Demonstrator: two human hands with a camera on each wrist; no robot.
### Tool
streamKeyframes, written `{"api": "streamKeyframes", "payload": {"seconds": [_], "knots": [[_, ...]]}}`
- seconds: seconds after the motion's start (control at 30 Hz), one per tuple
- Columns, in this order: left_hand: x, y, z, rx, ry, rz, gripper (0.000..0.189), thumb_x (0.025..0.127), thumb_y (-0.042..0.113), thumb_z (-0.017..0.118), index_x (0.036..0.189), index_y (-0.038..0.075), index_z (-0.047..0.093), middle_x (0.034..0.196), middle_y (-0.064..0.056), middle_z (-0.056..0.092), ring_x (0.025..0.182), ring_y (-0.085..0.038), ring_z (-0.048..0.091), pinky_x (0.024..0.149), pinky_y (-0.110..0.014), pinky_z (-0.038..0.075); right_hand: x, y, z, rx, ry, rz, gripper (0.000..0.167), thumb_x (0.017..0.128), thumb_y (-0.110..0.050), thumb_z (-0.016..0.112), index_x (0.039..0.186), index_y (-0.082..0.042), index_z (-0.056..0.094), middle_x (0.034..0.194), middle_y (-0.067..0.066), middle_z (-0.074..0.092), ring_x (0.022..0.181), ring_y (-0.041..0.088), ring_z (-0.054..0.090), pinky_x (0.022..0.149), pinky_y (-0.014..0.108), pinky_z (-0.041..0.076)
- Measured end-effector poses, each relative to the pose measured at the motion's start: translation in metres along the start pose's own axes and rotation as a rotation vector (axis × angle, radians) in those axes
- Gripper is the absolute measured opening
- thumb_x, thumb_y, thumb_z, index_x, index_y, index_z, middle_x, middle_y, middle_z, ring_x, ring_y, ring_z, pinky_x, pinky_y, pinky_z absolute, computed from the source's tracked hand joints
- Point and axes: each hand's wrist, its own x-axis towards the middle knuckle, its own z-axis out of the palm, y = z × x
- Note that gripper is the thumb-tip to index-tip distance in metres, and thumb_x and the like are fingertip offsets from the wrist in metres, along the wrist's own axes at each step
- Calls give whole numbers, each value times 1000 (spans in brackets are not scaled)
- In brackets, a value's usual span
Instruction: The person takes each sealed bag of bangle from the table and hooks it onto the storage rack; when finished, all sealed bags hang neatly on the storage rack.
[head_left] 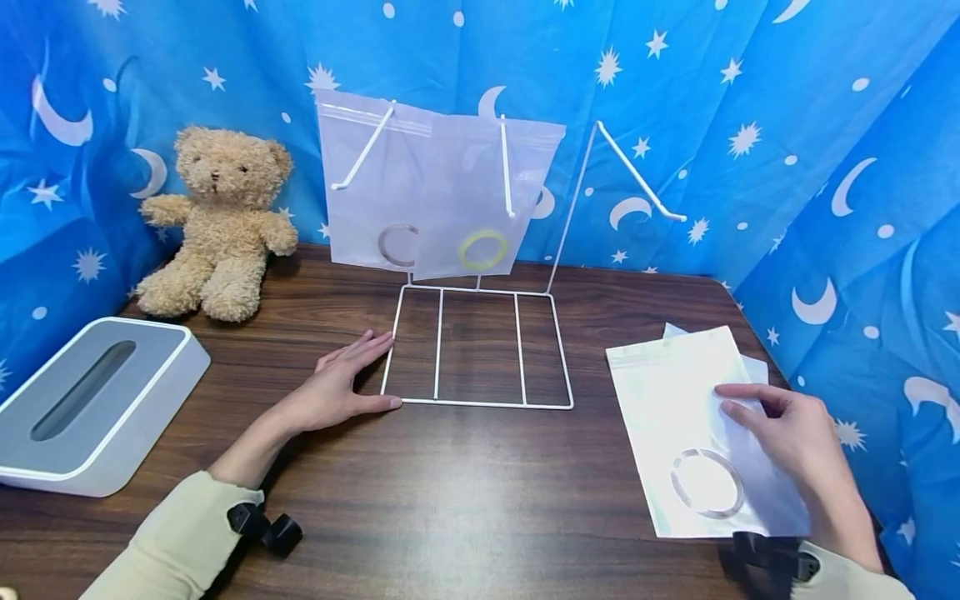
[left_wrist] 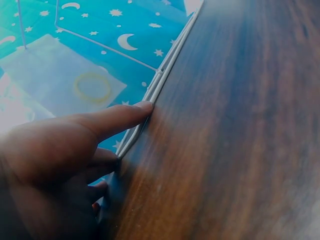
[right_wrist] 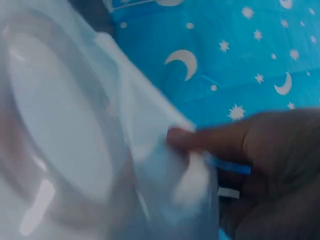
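My left hand [head_left: 337, 390] lies at the front left corner of a white wire rack [head_left: 480, 404], fingers extended along its side and thumb on the front wire. In the left wrist view the thumb [left_wrist: 120, 120] touches that wire. At the right, my right hand [head_left: 798, 429] pinches the edge of a translucent zip bag [head_left: 667, 400] with a clear ring-shaped bangle [head_left: 675, 479] inside. The right wrist view has the thumb on the bag's edge, other fingers partly hidden. Two bags hang on the rack's hooks, one with a yellow bangle [head_left: 463, 254], one with a brownish bangle [head_left: 382, 246].
More bag material [head_left: 757, 368] lies beneath the gripped bag. A bare hook arm [head_left: 637, 171] sticks out at the rack's right. A teddy bear [head_left: 225, 225] sits at the back left, behind a grey-topped tissue box [head_left: 161, 358]. Blue starry cloth [head_left: 750, 83] borders the wooden table [head_left: 480, 492].
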Motion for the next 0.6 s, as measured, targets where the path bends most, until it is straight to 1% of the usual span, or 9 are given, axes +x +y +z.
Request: {"api": "streamKeyframes", "payload": {"seconds": [0.07,0.13,0.17,0.23,0.3,0.37,0.43,0.5,0.6], "knots": [[0,0,0,0,1,0,91,83,48,76,152,6,34,157,-11,30,146,-33,15,107,-62,12,-3,-3,-1,60,-6,-86,52,93,-43,65,131,-8,63,110,21,62,90,33,49,65,39,41],[0,0,0,0,2,0,91,83,48,76,152,6,34,157,-11,30,146,-33,15,107,-62,12,-7,-8,-1,93,20,-189,49,92,-43,67,130,-14,65,91,14,61,74,25,43,55,34,34],[0,0,0,0,2,0,91,83,48,76,152,6,34,157,-11,30,146,-33,15,107,-62,12,-9,-11,0,114,29,-233,46,91,-42,68,130,-16,65,89,10,61,72,24,42,55,33,33],[0,0,1,-2,2,0,91,83,48,76,152,6,34,157,-11,30,146,-33,16,107,-62,12,-12,-17,3,145,48,-315,42,91,-36,71,129,-19,66,92,5,64,70,21,43,56,31,33],[0,-1,1,-2,2,0,92,83,48,76,152,7,34,157,-11,30,146,-33,16,107,-62,12,-14,-22,6,163,65,-385,40,90,-29,72,128,-20,66,103,0,67,75,17,50,58,27,38],[0,-1,1,-3,2,-2,92,83,49,76,153,7,34,157,-10,30,146,-32,16,107,-62,12,-16,-26,8,185,70,-423,41,90,-25,73,129,-19,66,118,-5,66,82,14,57,64,23,45],[0,-1,1,-2,1,-2,92,83,50,75,153,7,34,157,-10,30,146,-32,16,107,-61,12,-18,-29,10,202,82,-448,42,89,-22,74,130,-18,66,124,-6,64,86,12,62,66,25,51],[0,-2,1,-3,1,-2,92,83,50,75,153,8,34,157,-10,30,146,-32,15,107,-61,12,-19,-32,11,226,104,-469,42,88,-18,75,129,-17,66,124,-7,64,76,12,61,62,24,50],[0,-1,1,-5,1,2,91,83,50,75,153,7,34,157,-10,30,146,-32,16,107,-61,12,-22,-37,11,297,130,-516,42,87,-8,75,129,-11,66,122,-3,65,63,13,52,53,22,41]]}}
